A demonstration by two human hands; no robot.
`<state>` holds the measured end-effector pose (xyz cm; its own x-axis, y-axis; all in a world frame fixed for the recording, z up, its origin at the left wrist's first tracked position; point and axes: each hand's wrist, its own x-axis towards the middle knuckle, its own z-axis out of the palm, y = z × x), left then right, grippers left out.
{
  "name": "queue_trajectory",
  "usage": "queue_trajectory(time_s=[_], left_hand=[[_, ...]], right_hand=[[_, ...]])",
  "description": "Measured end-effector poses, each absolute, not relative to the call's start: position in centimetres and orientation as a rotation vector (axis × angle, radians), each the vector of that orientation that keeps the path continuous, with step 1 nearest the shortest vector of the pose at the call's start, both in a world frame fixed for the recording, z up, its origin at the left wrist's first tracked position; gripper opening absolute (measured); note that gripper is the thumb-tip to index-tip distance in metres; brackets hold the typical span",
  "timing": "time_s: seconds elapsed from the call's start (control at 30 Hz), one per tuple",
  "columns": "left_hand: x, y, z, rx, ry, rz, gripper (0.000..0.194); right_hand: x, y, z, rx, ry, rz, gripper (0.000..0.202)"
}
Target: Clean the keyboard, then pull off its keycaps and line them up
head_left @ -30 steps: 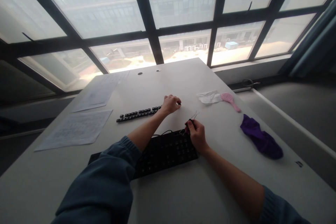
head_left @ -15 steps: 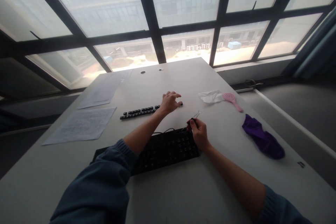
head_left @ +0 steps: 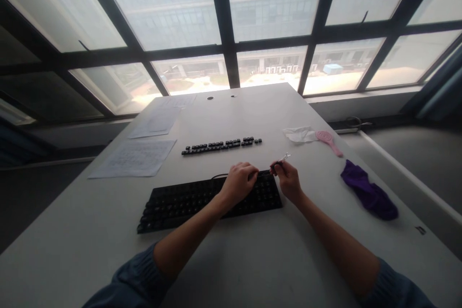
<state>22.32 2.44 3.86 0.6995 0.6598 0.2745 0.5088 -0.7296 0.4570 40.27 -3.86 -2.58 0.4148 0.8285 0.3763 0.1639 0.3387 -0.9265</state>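
A black keyboard (head_left: 180,204) lies on the white table, many of its keys dark and hard to tell apart. Over its upper right part is my left hand (head_left: 240,180), fingers curled and pressed together; anything between the fingertips is hidden. My right hand (head_left: 287,177) is closed on a small tool with a dark handle and thin wire prongs (head_left: 286,156), just beyond the keyboard's upper right corner. Behind both hands, loose black keycaps (head_left: 222,146) stand in two rows on the table.
Written paper sheets (head_left: 133,159) lie at the left. To the right are a white tissue (head_left: 299,134), a pink hairbrush (head_left: 327,139) and a purple cloth (head_left: 368,192). Large windows rise beyond the table's far edge (head_left: 260,87).
My left hand has come back from the right end of the keycap rows to the keyboard, its fingers now closed. My right hand still grips the wire tool. The view has shifted.
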Motion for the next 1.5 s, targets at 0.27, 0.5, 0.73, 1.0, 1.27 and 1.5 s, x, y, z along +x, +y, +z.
queue_trajectory(time_s=[0.27,0.5,0.73,1.0,1.27,1.5], left_hand=[[22.0,1.6,1.4,2.481,0.862,0.718,0.014],[21.9,1.5,0.6,2.479,0.842,0.732,0.013],[22.4,1.9,1.5,2.521,0.858,0.625,0.011],[24.7,1.9,0.7,2.549,0.884,0.562,0.014],[24.7,1.4,-0.1,2.496,0.89,0.676,0.016],[24.6,1.5,0.0,2.438,0.835,0.748,0.015]], right_hand=[[40.7,-4.1,-2.0,-1.206,-1.352,0.436,0.015],[40.7,-3.6,-1.4,-1.14,-1.608,0.476,0.019],[41.1,-3.6,-2.3,-1.228,-1.662,0.489,0.017],[41.1,-4.1,-3.4,-1.312,-1.433,0.454,0.015],[40.5,-3.7,-3.0,-1.224,-1.107,0.525,0.025],[40.1,-3.9,-2.8,-1.235,-1.133,0.493,0.025]])
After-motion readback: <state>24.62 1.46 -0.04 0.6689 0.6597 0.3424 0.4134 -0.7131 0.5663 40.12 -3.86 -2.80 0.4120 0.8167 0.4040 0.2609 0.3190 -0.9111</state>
